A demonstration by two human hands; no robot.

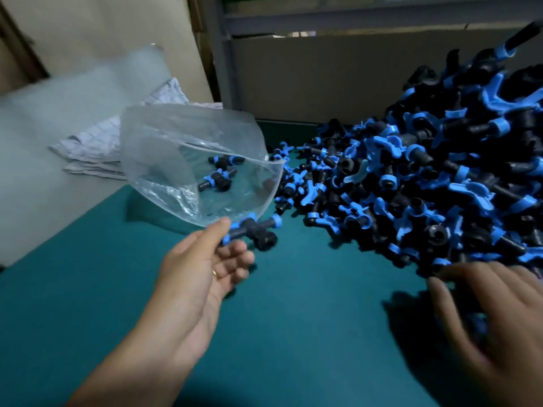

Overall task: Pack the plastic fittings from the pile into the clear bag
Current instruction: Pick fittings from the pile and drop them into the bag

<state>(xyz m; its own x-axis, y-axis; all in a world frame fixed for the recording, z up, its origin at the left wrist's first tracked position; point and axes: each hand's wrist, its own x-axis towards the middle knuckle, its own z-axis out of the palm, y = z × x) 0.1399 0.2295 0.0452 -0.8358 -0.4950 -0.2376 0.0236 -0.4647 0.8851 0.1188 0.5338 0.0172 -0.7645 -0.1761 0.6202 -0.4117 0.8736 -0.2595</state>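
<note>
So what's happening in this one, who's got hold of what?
A person is bagging black-and-blue plastic fittings at a green table. The left hand holds the clear bag open by its rim and also pinches one fitting at the bag's mouth. Two fittings already lie inside. The right hand, blurred, reaches with spread fingers at the near edge of the big pile.

**Fittings & bag**

Clear bag held up off the table, mouth open toward the pile of black/blue plastic fittings at right. Two fittings inside bag; one more fitting at its lower rim.
</note>
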